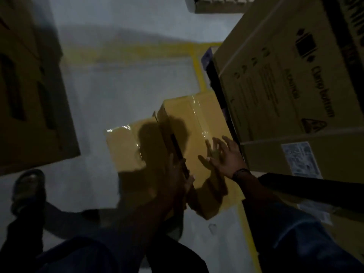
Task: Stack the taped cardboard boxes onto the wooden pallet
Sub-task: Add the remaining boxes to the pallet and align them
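Cardboard stack (pixel 29 95), dark and slotted, fills the left edge, with a sandalled foot (pixel 27 188) below it on the grey floor (pixel 118 85). At centre, two taped boxes sit side by side on the floor: the lower box (pixel 126 146) and the taller box (pixel 197 119). The left hand (pixel 180 174) lies shadowed against the taller box's left edge, and its fingers cannot be told. The right hand (pixel 226 156) spreads its fingers apart over that box's top. At right stands a printed carton (pixel 285 75).

place: warehouse or storeroom | floor: bare grey concrete (pixel 122 79) with yellow marking lines (pixel 198 64) | goods: tall printed shipping cartons (pixel 285 75) stacked at right, more cartons (pixel 29 95) at left | light: dim
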Demonstrator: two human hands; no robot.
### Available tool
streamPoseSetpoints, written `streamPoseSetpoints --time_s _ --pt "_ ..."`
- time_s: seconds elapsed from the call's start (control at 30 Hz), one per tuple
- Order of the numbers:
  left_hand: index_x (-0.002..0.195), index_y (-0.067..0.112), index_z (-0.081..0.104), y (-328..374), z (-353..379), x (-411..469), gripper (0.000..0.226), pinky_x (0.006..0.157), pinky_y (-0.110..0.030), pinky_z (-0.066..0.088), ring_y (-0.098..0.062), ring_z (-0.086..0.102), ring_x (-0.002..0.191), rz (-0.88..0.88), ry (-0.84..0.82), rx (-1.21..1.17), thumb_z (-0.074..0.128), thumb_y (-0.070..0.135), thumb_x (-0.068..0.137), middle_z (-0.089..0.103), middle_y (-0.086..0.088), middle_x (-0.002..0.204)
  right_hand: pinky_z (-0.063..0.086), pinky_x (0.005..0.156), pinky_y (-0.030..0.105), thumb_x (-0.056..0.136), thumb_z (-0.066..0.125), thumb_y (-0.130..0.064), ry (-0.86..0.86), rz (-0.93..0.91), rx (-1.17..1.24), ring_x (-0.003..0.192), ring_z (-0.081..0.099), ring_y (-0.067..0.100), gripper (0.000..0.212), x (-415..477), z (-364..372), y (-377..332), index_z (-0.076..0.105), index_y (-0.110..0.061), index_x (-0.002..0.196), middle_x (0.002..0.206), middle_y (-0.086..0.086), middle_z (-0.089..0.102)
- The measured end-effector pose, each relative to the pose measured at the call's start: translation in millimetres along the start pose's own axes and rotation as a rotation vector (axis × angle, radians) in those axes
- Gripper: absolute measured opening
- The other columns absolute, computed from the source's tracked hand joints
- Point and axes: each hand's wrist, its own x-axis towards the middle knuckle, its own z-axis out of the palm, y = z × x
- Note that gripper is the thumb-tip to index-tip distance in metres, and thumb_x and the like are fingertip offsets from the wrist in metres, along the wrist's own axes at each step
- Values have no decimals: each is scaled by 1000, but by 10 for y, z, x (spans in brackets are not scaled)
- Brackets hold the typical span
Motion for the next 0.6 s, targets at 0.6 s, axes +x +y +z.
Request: streamPoseSetpoints --time_s 0.6 --pt "153 51 26 -440 527 664 95 124 -57 24 -34 33 151 -34 150 75 57 91 72 41 -4 160 39 110 60 76 63 -79 85 -53 -68 147 22 42 100 235 476 596 13 -49 158 166 -11 -22"
